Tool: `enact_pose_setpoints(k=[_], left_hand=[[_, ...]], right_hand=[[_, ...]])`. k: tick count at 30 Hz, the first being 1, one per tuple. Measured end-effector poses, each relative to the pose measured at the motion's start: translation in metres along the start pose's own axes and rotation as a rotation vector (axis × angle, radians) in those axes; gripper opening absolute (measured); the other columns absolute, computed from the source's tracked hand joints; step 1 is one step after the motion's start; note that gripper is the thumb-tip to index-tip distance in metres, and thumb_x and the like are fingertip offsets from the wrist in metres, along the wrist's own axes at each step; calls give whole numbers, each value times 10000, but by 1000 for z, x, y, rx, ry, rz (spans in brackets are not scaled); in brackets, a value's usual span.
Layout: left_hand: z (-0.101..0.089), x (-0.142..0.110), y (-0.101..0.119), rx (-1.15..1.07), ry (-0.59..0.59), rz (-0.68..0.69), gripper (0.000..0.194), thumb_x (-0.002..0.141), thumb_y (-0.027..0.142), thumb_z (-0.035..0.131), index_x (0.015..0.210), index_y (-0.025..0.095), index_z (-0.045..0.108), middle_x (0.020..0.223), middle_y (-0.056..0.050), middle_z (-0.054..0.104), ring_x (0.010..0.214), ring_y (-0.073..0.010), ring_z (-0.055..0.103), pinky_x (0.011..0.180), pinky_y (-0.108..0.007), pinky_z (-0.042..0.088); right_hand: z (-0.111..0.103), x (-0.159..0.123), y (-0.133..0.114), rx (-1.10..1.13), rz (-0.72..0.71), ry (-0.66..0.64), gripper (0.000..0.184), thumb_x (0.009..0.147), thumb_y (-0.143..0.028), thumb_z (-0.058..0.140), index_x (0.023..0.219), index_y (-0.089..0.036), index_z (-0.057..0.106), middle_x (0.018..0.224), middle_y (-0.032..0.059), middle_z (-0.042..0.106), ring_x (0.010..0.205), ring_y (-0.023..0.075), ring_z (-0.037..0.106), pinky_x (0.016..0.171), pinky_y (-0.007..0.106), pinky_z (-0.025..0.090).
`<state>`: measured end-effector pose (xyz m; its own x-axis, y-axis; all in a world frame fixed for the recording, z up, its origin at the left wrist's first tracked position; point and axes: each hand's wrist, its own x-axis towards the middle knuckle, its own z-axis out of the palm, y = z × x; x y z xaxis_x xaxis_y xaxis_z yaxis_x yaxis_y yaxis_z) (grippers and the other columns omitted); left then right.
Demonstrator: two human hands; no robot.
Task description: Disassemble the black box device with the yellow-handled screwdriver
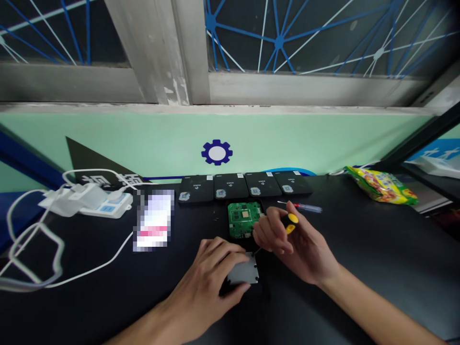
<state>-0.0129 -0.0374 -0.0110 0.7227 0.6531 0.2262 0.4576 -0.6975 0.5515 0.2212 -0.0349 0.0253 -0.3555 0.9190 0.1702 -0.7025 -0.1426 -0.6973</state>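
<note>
The left hand [212,273] spreads its fingers and thumb over a grey rectangular metal plate [244,272]; the right hand [302,247], just right of the plate, is curled around a yellow-and-black-handled screwdriver [292,219]; beyond the hands lie a green square circuit board [235,220] and four flat black square boxes [254,183], labels too small to read; the black desk [388,254] stretches widely rightward of the right hand, its far edge along the green wall [172,143].

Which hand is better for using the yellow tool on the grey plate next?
Probably the right hand: it holds the yellow tool near the plate. The left hand is holding the plate.
</note>
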Motion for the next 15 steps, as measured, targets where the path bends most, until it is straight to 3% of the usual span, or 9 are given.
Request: enact_pose_setpoints(k=[3, 5, 11, 15], left_hand=[[1, -1, 0, 0, 3, 3, 402, 973, 167, 778, 1320, 281, 609, 1336, -29, 689, 1205, -269, 611, 1033, -469, 419], [1, -1, 0, 0, 10, 6, 403, 967, 167, 782, 1316, 279, 613, 1332, -26, 691, 1202, -268, 610, 1033, -468, 421], [2, -1, 0, 0, 29, 19, 394, 959, 161, 782, 1303, 275, 628, 1336, -29, 694, 1203, -275, 612, 1030, -473, 431], [1, -1, 1, 11, 26, 18, 370, 963, 162, 775, 1291, 271, 642, 1328, -34, 699, 1198, -277, 618, 1024, -472, 449]], right_hand=[[0, 0, 0, -33, -7, -7, 647, 1185, -459, 314, 695, -186, 635, 638, 2, 383, 650, 197, 314, 684, 364, 281], [1, 0, 0, -31, -6, 3, 627, 1172, -487, 329, 730, -183, 655, 608, -18, 334, 635, 193, 292, 678, 361, 273], [2, -1, -4, 1, 16, 0, 309, 970, -511, 597, 867, -220, 589, 596, -48, 327, 618, 187, 244, 671, 358, 266], [-1, 0, -3, -51, -9, -21, 447, 1090, -473, 468, 767, -205, 620, 613, -17, 385, 623, 193, 305, 665, 367, 264]])
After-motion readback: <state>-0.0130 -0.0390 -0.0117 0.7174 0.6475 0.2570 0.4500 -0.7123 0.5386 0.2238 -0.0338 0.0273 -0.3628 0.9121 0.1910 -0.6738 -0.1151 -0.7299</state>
